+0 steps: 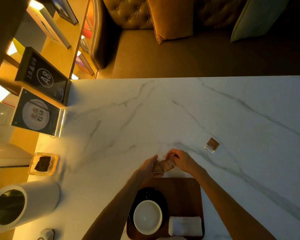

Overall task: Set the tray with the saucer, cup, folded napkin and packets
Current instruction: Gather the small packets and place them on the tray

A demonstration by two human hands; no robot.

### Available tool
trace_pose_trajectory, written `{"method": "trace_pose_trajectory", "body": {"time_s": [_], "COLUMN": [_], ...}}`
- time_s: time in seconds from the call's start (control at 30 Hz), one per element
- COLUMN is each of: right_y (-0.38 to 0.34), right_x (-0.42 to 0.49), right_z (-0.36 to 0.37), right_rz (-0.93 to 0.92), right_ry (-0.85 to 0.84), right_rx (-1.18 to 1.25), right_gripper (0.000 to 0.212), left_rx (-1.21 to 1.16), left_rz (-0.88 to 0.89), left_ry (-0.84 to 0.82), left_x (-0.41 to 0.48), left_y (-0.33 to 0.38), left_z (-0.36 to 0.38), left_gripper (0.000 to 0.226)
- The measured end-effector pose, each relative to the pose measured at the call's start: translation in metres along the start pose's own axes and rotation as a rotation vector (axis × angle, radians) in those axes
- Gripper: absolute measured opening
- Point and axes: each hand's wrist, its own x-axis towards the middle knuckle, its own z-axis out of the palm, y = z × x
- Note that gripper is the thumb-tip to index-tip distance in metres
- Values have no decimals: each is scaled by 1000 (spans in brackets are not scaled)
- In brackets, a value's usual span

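Packets (163, 166), small brown squares, sit pinched between both hands at the 12 o'clock edge of the wooden tray (184, 189). White marble table (163, 110) with grey veins fills the view, a tufted leather sofa (128, 19) beyond it at 12 o'clock. On the rounded tray, a white cup (147, 216) rests on a black saucer (146, 193), a folded white napkin (185, 225) at its 3 o'clock. Left hand (150, 166) and right hand (179, 160) close their fingers on the packets. Another packet (212, 145) lies at 2 o'clock.
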Motion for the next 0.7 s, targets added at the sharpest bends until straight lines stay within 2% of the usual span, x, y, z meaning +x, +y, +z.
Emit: {"method": "trace_pose_trajectory", "body": {"time_s": [0.07, 0.17, 0.23, 0.3, 0.43, 0.57, 0.7], "right_y": [-6, -13, -16, -17, -5, 8, 13], "right_x": [1, 1, -2, -7, -18, -29, -34], "right_z": [0, 2, 2, 2, -3, 3, -1], "right_rz": [-68, -150, -181, -171, -7, 74, 103], "right_ry": [-47, -51, -39, 22, 183, 166, 197], "right_rx": [-105, -168, -141, -79, 114, 275, 322], "right_gripper": [23, 13, 13, 18, 22, 15, 13], "left_rx": [103, 289, 313, 253, 71, 182, 164], "left_rz": [14, 75, 98, 117, 140, 182, 185], "left_ry": [-111, -242, -276, -248, -195, -265, -190], "left_x": [-2, -7, -9, -11, -11, -18, -15], "left_y": [0, -3, -6, -9, -12, -13, -16], "left_z": [1, 2, 1, 3, 7, 14, 24], "left_gripper": [40, 34, 33, 31, 26, 18, 20]}}
